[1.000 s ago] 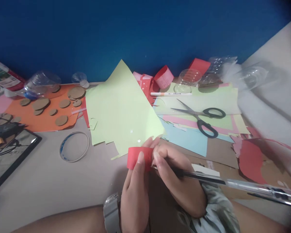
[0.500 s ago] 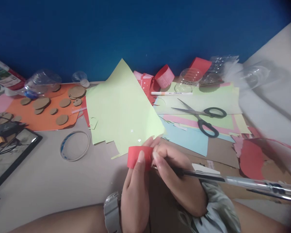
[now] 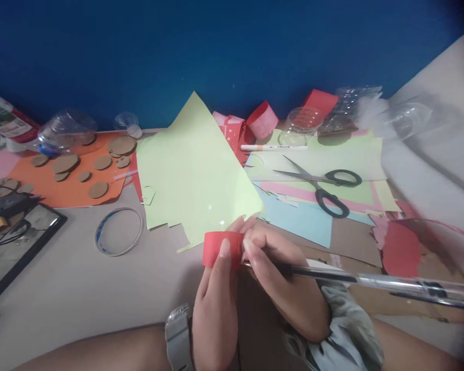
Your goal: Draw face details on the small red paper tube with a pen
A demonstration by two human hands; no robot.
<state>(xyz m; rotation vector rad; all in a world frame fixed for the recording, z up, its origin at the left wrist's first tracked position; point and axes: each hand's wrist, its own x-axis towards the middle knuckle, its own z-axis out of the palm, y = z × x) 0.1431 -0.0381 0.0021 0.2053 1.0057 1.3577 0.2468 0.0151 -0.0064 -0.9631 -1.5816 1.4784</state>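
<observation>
A piece of red paper (image 3: 213,248), curved like a band, is pinched in my left hand (image 3: 215,309), thumb on its near face and fingers behind. My right hand (image 3: 278,273) grips a clear-barrelled pen (image 3: 386,284) with a dark grip. Its tip meets the right end of the red paper, and the barrel slants off to the right. Just beyond both hands lies a large pale green sheet (image 3: 193,170) with ragged cut edges. Scissors (image 3: 327,188) with black handles rest, blades apart, on coloured papers to the right.
Cardboard discs (image 3: 65,164) lie on orange paper (image 3: 42,190) at the left. A tape ring (image 3: 100,232) and a dark-edged tray (image 3: 23,257) are nearer. Along the blue wall stand a pink-and-red paper ring (image 3: 263,122), a clear cup (image 3: 303,121) and a marker (image 3: 274,148).
The outer end of the pen has swung slightly upward, with its tip still at the red paper. Both hands keep almost the same position.
</observation>
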